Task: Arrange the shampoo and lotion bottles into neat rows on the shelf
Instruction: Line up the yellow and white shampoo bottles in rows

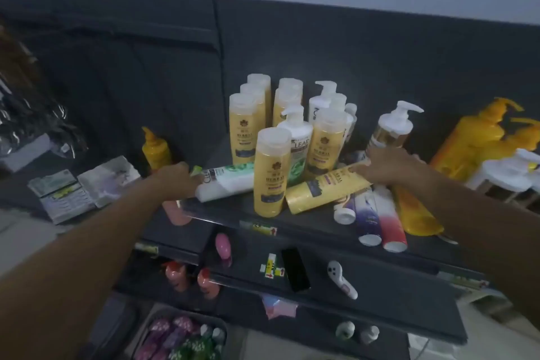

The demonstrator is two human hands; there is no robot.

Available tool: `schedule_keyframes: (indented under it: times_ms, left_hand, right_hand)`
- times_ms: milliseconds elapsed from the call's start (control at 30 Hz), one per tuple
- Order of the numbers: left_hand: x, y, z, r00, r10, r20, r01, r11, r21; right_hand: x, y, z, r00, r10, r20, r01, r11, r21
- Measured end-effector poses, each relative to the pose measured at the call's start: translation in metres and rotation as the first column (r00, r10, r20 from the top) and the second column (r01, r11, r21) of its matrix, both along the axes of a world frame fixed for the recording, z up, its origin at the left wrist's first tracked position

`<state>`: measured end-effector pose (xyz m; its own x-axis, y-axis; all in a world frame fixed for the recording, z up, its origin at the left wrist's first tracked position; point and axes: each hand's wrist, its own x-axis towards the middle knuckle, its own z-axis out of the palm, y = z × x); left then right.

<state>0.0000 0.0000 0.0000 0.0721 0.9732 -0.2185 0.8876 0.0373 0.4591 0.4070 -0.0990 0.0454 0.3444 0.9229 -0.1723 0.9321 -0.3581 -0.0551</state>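
On the dark top shelf (309, 228) stand several yellow Herbal shampoo bottles (271, 172) and white Clear pump bottles (296, 137) in a loose cluster. A white and green Clear bottle (225, 184) lies on its side at the left; my left hand (178, 177) is closed around its cap end. A yellow Herbal bottle (327, 191) lies on its side at the right, with my right hand (385, 165) resting on its upper end, fingers spread over it. Several tubes (380, 216) lie flat at the shelf's right front.
Big yellow pump bottles (479, 140) and a white pump bottle (391, 126) stand at the right. A small yellow bottle (155, 149) and boxes (70, 193) sit on the left. Lower shelves hold pink bottles (204, 280), a black phone (295, 269) and a white handheld device (342, 279).
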Motion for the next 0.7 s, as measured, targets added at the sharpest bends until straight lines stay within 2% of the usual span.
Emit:
schedule_keyframes:
  times_ms: [100, 133, 167, 267, 367, 400, 500, 567, 633, 667, 700]
  left_hand:
    - [0.002, 0.004, -0.006, 1.000, 0.021, -0.003, -0.021, 0.984, -0.177]
    - [0.003, 0.006, -0.007, 0.997, 0.073, 0.015, -0.067, 0.967, -0.246]
    - [0.005, 0.010, -0.012, 0.988, 0.130, 0.078, -0.104, 0.956, -0.276]
    - [0.004, 0.019, -0.016, 0.990, 0.126, 0.067, -0.105, 0.959, -0.263]
    - [0.001, 0.024, -0.023, 1.000, -0.005, -0.027, -0.004, 0.937, -0.349]
    - [-0.001, 0.031, -0.027, 0.997, 0.061, 0.056, -0.036, 0.929, -0.368]
    - [-0.004, 0.039, -0.024, 0.994, 0.091, 0.055, -0.072, 0.956, -0.285]
    - [0.002, 0.042, -0.008, 0.995, 0.085, 0.053, -0.072, 0.972, -0.222]
    - [0.001, 0.051, 0.007, 0.993, 0.094, 0.066, -0.087, 0.992, -0.094]
    - [0.000, 0.055, 0.015, 0.993, 0.090, 0.070, -0.086, 0.994, -0.062]
    - [0.001, 0.057, 0.026, 0.994, 0.080, 0.070, -0.077, 0.996, -0.052]
  right_hand:
    - [0.011, 0.003, -0.005, 0.990, -0.063, -0.123, 0.051, 0.994, -0.098]
    - [0.008, 0.000, -0.003, 0.975, -0.118, -0.187, 0.096, 0.988, -0.121]
    - [0.007, 0.002, -0.004, 0.953, -0.162, -0.256, 0.132, 0.982, -0.132]
    - [0.004, 0.008, -0.007, 0.907, -0.229, -0.354, 0.200, 0.973, -0.118]
    - [0.007, 0.010, -0.018, 0.865, -0.256, -0.432, 0.236, 0.967, -0.101]
    - [0.007, 0.011, -0.019, 0.844, -0.261, -0.469, 0.255, 0.964, -0.077]
    - [0.012, 0.012, -0.022, 0.749, -0.296, -0.593, 0.337, 0.940, -0.043]
    - [0.019, 0.014, -0.024, 0.617, -0.340, -0.710, 0.412, 0.908, -0.077]
    - [0.020, 0.015, -0.020, 0.473, -0.331, -0.817, 0.480, 0.874, -0.076]
    - [0.019, 0.015, -0.016, 0.439, -0.306, -0.845, 0.501, 0.864, -0.052]
    - [0.016, 0.015, -0.011, 0.442, -0.281, -0.852, 0.512, 0.859, -0.017]
